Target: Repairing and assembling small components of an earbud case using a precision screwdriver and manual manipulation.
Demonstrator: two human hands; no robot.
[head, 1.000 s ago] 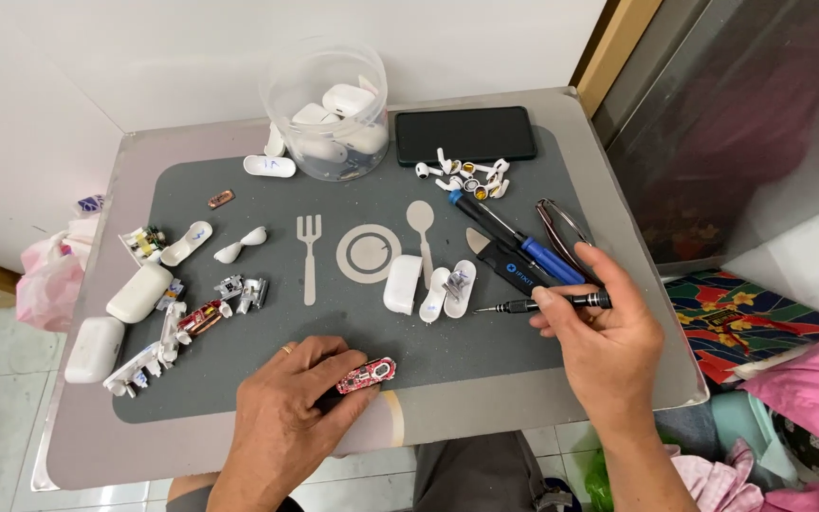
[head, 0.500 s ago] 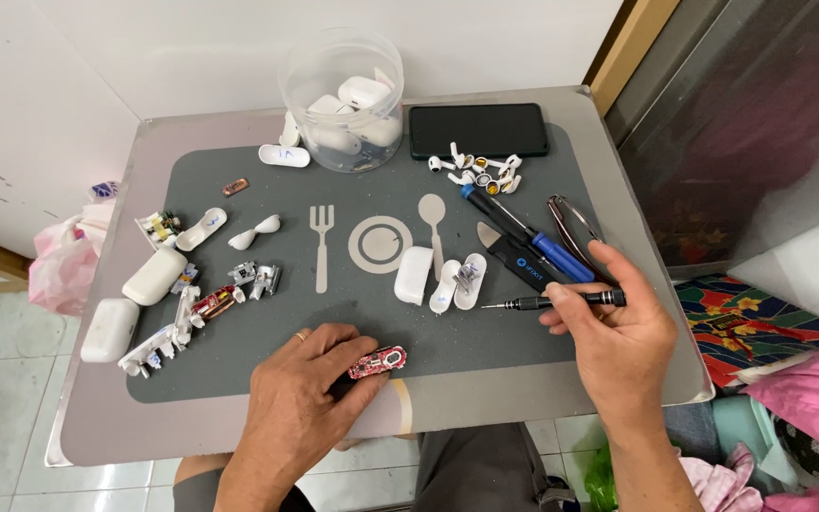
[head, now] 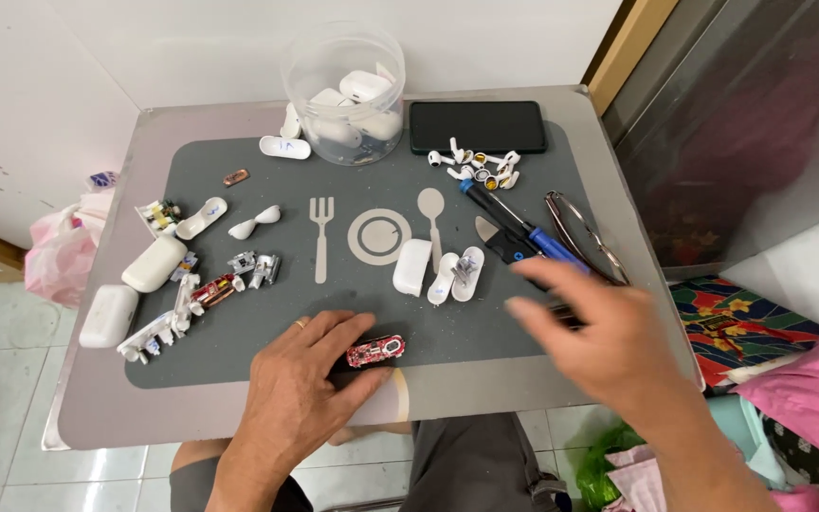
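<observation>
Left hand (head: 300, 384) pins red circuit board (head: 375, 351) near surface's front edge | right hand (head: 609, 337) blurred, grip unreadable | risk: sweeping hand knocks open white case (head: 457, 275) off.

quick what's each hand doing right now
Left hand: flat on the mat, fingers pinning a small red circuit board.
Right hand: blurred above the tools; whether it holds anything cannot be told.
</observation>
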